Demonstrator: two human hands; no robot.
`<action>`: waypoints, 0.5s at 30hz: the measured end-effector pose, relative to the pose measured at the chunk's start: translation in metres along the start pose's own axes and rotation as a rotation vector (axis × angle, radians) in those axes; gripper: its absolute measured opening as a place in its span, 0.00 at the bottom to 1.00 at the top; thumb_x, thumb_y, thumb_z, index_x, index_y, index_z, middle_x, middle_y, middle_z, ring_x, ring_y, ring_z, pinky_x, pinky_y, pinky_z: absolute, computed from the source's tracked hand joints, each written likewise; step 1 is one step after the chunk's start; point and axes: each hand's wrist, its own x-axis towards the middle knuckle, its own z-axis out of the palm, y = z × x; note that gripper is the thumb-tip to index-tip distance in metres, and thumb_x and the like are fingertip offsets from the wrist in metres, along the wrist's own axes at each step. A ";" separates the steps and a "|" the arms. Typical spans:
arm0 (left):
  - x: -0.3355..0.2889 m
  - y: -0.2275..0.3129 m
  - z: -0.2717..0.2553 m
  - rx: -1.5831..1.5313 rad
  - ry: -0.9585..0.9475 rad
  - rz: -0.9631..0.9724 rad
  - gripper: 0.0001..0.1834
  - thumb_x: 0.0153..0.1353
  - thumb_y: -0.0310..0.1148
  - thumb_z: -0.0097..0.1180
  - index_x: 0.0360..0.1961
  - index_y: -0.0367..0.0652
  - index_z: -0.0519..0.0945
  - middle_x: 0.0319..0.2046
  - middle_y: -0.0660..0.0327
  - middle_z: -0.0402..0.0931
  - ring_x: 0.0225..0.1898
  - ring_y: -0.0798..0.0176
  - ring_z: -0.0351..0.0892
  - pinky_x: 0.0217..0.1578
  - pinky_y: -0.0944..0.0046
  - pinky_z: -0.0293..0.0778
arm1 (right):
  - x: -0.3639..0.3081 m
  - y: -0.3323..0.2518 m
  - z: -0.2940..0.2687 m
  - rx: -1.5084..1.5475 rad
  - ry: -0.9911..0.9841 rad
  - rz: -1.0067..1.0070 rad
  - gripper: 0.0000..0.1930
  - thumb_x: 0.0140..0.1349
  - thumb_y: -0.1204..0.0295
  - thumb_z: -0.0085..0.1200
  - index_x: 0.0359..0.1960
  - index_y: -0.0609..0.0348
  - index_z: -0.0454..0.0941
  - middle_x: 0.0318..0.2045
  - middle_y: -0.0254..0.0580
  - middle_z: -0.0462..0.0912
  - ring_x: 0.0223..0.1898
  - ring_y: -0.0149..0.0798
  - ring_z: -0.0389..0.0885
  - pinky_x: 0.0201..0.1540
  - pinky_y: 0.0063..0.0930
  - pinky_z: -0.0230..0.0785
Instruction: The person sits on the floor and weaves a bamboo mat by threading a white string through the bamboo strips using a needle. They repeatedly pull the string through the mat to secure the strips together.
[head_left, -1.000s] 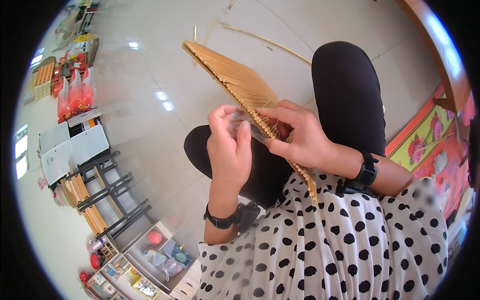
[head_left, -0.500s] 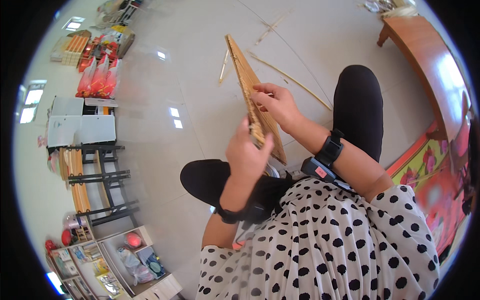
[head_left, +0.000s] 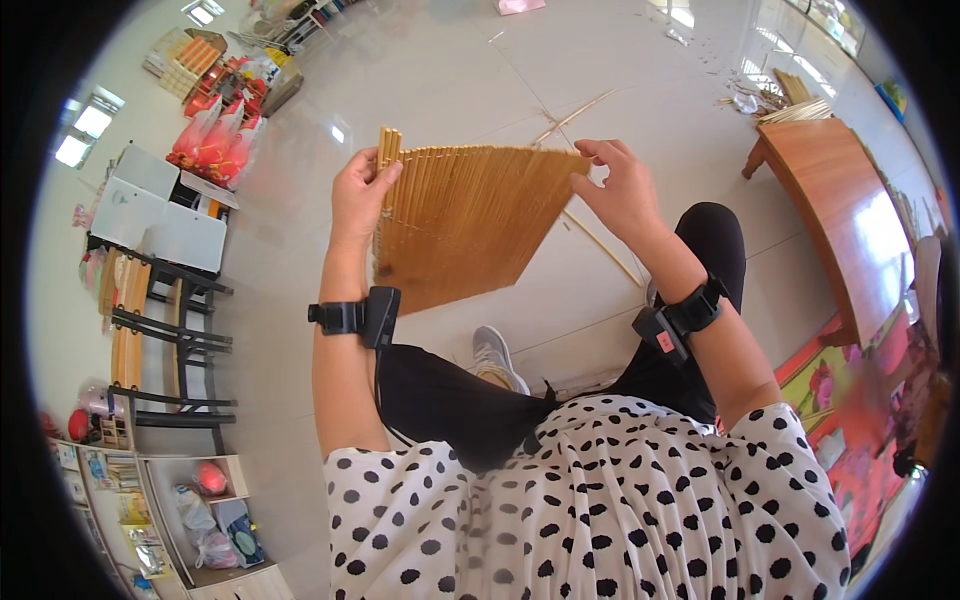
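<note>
One golden-brown slatted mat (head_left: pixel 470 220)

Slat mat (head_left: pixel 470 220): between left grip (head_left: pixel 356 203) and right grip (head_left: pixel 620 187)
Stick (head_left: pixel 603 248): on floor (head_left: pixel 285 300), right of mat
Tabletop (head_left: pixel 835 190): right (beyond the stick)
Shelf (head_left: pixel 257 586): lower left

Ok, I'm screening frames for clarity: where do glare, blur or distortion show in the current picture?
Head view: pale glare on the wooden table and bright reflections on the glossy floor; head view: fisheye distortion bows the table's edge; head view: the slatted mat, left hand and right hand look fairly sharp, while the red floral covering is partly smeared.
</note>
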 end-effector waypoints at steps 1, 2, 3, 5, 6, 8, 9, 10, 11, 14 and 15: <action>0.005 -0.008 -0.001 -0.040 -0.010 0.031 0.16 0.66 0.25 0.64 0.54 0.32 0.80 0.42 0.60 0.85 0.42 0.71 0.82 0.45 0.70 0.78 | 0.000 -0.001 -0.005 -0.062 -0.013 -0.045 0.21 0.58 0.68 0.63 0.53 0.61 0.83 0.51 0.46 0.83 0.49 0.50 0.82 0.54 0.40 0.76; 0.006 -0.008 -0.002 -0.073 -0.014 0.055 0.16 0.66 0.25 0.64 0.54 0.32 0.80 0.42 0.60 0.85 0.43 0.71 0.82 0.46 0.70 0.77 | -0.002 -0.003 -0.007 -0.116 -0.041 -0.086 0.21 0.58 0.67 0.64 0.53 0.61 0.83 0.50 0.47 0.84 0.50 0.51 0.81 0.54 0.41 0.75; 0.007 -0.009 -0.003 -0.118 -0.041 0.075 0.16 0.66 0.25 0.64 0.53 0.32 0.80 0.43 0.60 0.85 0.44 0.71 0.82 0.47 0.70 0.77 | -0.003 -0.005 -0.009 -0.171 -0.069 -0.127 0.21 0.58 0.65 0.64 0.52 0.61 0.83 0.50 0.47 0.84 0.51 0.52 0.81 0.55 0.41 0.75; 0.009 -0.006 -0.003 -0.107 -0.091 0.107 0.16 0.66 0.25 0.64 0.53 0.33 0.80 0.43 0.60 0.85 0.44 0.71 0.82 0.47 0.70 0.77 | -0.006 -0.011 -0.011 -0.214 -0.162 -0.148 0.21 0.59 0.63 0.64 0.52 0.62 0.84 0.49 0.48 0.85 0.51 0.53 0.81 0.56 0.42 0.75; 0.007 -0.004 -0.001 -0.106 -0.112 0.116 0.16 0.66 0.25 0.64 0.53 0.33 0.80 0.42 0.61 0.85 0.44 0.71 0.81 0.47 0.70 0.77 | -0.010 -0.015 -0.011 -0.204 -0.233 -0.124 0.21 0.59 0.62 0.64 0.51 0.62 0.84 0.47 0.48 0.86 0.50 0.53 0.82 0.55 0.41 0.75; 0.012 -0.005 0.003 -0.128 -0.209 0.109 0.15 0.66 0.25 0.64 0.53 0.35 0.81 0.42 0.62 0.85 0.42 0.71 0.81 0.46 0.70 0.76 | -0.018 -0.024 -0.010 -0.195 -0.353 -0.082 0.21 0.60 0.60 0.64 0.49 0.62 0.85 0.45 0.48 0.87 0.49 0.53 0.82 0.54 0.41 0.75; 0.014 -0.003 0.002 -0.134 -0.259 0.109 0.15 0.66 0.25 0.64 0.53 0.36 0.81 0.41 0.63 0.85 0.41 0.72 0.81 0.46 0.70 0.76 | -0.023 -0.029 -0.007 -0.185 -0.398 -0.067 0.21 0.60 0.59 0.64 0.49 0.62 0.86 0.44 0.48 0.88 0.48 0.53 0.83 0.53 0.42 0.76; 0.015 -0.002 0.002 -0.154 -0.314 0.097 0.16 0.66 0.25 0.64 0.54 0.37 0.81 0.42 0.64 0.84 0.42 0.72 0.80 0.47 0.70 0.75 | -0.029 -0.032 -0.004 -0.175 -0.442 -0.050 0.21 0.60 0.58 0.63 0.48 0.62 0.86 0.43 0.48 0.88 0.47 0.53 0.83 0.53 0.42 0.76; 0.014 0.004 -0.001 -0.170 -0.366 0.088 0.16 0.66 0.25 0.63 0.54 0.38 0.80 0.42 0.65 0.83 0.42 0.73 0.79 0.48 0.70 0.74 | -0.034 -0.034 0.000 -0.165 -0.424 -0.127 0.22 0.60 0.56 0.63 0.48 0.62 0.86 0.42 0.48 0.88 0.45 0.53 0.84 0.51 0.43 0.77; 0.028 0.004 0.014 -0.258 -0.475 0.099 0.17 0.66 0.27 0.64 0.56 0.40 0.80 0.42 0.68 0.83 0.42 0.73 0.78 0.50 0.69 0.72 | -0.035 -0.042 -0.001 -0.200 -0.442 -0.116 0.19 0.62 0.58 0.61 0.40 0.64 0.87 0.36 0.52 0.87 0.39 0.55 0.84 0.45 0.45 0.77; 0.031 0.004 0.020 -0.259 -0.492 0.101 0.18 0.66 0.28 0.65 0.56 0.41 0.80 0.42 0.68 0.83 0.42 0.73 0.78 0.50 0.69 0.72 | -0.037 -0.046 0.000 -0.218 -0.454 -0.075 0.18 0.62 0.59 0.60 0.37 0.64 0.86 0.34 0.54 0.86 0.37 0.56 0.84 0.43 0.46 0.77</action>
